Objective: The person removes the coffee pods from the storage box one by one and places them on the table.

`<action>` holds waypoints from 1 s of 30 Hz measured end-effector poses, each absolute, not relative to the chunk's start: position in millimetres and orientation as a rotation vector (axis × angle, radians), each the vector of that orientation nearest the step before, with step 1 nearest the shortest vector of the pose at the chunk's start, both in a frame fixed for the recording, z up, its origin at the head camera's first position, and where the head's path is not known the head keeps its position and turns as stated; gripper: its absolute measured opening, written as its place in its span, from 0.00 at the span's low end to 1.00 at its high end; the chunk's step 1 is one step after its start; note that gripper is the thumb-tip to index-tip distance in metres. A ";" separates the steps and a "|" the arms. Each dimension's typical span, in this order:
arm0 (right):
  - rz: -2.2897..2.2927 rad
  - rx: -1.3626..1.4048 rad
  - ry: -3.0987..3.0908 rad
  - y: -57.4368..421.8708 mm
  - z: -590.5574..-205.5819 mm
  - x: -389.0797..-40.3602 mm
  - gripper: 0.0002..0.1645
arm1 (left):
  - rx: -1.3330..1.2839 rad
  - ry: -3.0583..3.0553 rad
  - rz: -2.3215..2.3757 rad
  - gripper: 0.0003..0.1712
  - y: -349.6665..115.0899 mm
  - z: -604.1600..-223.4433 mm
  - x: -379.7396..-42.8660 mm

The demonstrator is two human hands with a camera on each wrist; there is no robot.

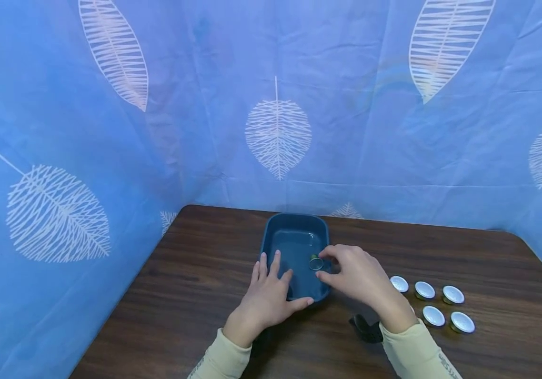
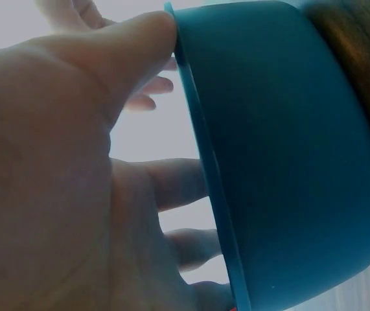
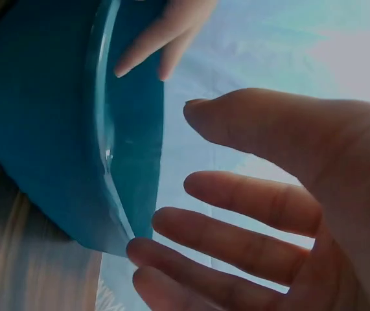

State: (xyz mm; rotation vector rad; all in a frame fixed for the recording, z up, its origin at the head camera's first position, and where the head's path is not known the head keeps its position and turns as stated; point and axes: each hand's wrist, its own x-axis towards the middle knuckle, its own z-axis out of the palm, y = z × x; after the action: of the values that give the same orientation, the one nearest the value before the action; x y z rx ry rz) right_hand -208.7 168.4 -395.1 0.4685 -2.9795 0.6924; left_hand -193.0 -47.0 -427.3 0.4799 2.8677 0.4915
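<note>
A dark blue rectangular basin [image 1: 295, 223] stands on the wooden table. My left hand [image 1: 267, 297] lies across its near left part with fingers spread; in the left wrist view its thumb touches the rim of the basin [image 2: 282, 149]. Over the basin's right side is my right hand [image 1: 353, 268], thumb and forefinger apart. Between those fingertips and below them, a small round thing with a thin pale rim [image 1: 315, 263] shows inside the basin; its kind is unclear. In the right wrist view nothing sits between the fingers of my right hand [image 3: 249, 201], which are beside the basin wall [image 3: 48, 116].
Several small round tubs with white tops, one of them a front-right tub [image 1: 462, 322], stand in two rows right of the basin. My right forearm partly covers them. A black strap [image 1: 365, 329] is at my right wrist. Blue leaf-patterned cloth [image 1: 347, 131] hangs behind the table [image 1: 195, 273].
</note>
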 end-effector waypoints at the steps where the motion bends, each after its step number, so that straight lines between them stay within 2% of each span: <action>1: 0.676 0.495 -2.986 166.4 -394.6 -211.5 0.22 | 0.477 2.865 0.496 0.49 -46.7 -427.9 -192.9; 9: 0.427 0.654 -3.078 152.4 -386.2 -234.3 0.18 | 0.476 2.858 0.510 0.49 -47.1 -428.2 -191.9; 17: 0.386 0.727 -3.195 130.3 -390.9 -254.0 0.17 | 0.483 2.863 0.522 0.49 -46.2 -428.4 -194.1; 30: 0.282 0.569 -3.371 113.5 -386.6 -276.3 0.19 | 0.484 2.863 0.537 0.50 -46.6 -429.7 -194.0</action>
State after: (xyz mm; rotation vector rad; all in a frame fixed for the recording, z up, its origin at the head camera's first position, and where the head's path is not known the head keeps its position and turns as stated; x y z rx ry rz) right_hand -276.3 113.5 -386.6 0.5693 -3.3706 0.2817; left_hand -194.0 -46.6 -429.7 0.4842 2.8631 0.5366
